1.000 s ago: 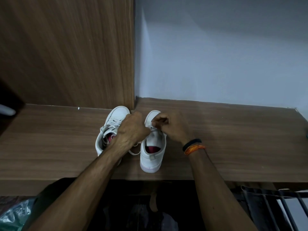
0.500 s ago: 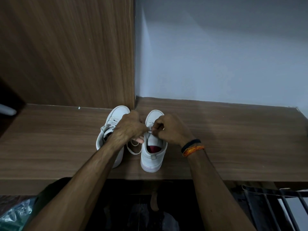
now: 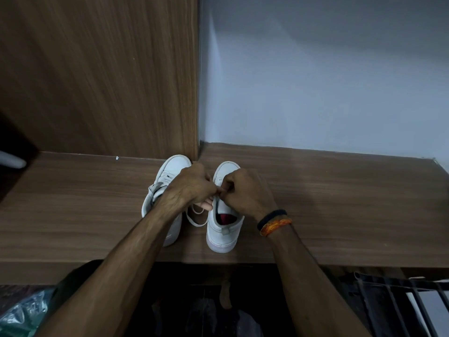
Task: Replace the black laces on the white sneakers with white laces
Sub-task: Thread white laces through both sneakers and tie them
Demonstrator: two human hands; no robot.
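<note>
Head view: two white sneakers stand side by side on a wooden shelf (image 3: 340, 203), toes toward the far wall. The left hand (image 3: 192, 188) and the right hand (image 3: 245, 190) meet over the right sneaker (image 3: 224, 229), fingers curled, pinching the white lace (image 3: 196, 215), which loops between the shoes. The left sneaker (image 3: 170, 171) is already laced white. The right wrist carries a black band (image 3: 272, 215) and an orange thread (image 3: 275, 226).

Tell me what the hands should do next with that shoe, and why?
Probably pull the white lace snug through the right sneaker. Both hands, left hand and right hand, pinch together over its eyelets, and a loop hangs slack between the shoes.
</note>
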